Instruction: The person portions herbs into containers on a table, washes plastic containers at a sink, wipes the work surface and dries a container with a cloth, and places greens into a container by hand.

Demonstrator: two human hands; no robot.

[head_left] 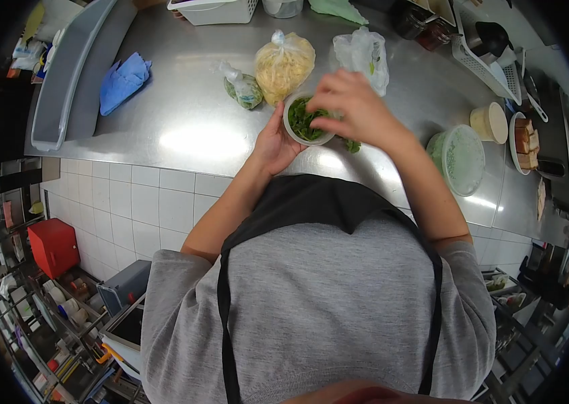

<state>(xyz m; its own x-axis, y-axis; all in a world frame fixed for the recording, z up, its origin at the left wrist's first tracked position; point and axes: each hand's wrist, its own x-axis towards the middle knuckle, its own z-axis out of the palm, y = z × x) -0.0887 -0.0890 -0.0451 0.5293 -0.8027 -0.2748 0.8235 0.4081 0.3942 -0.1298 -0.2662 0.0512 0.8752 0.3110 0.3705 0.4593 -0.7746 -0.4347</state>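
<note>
My left hand (276,143) grips the left side of a round white tub (321,141) at the steel counter's front edge. Green leaves (303,120) lie inside the tub. Over its right side is my right hand (346,108), blurred, with fingers bent down toward the leaves; whether they hold any is not clear. A few loose leaves (352,145) rest on the counter just right of the tub. Behind the tub stands a knotted bag of yellowish food (284,66), with a smaller bag of greens (244,90) to its left.
A crumpled clear bag (363,57) lies behind my right hand. To the right are a large lidded tub (463,160), a cream-coloured tub (489,123) and a dish of bread (525,143). A blue cloth (125,82) and a long grey bin (72,81) are at left.
</note>
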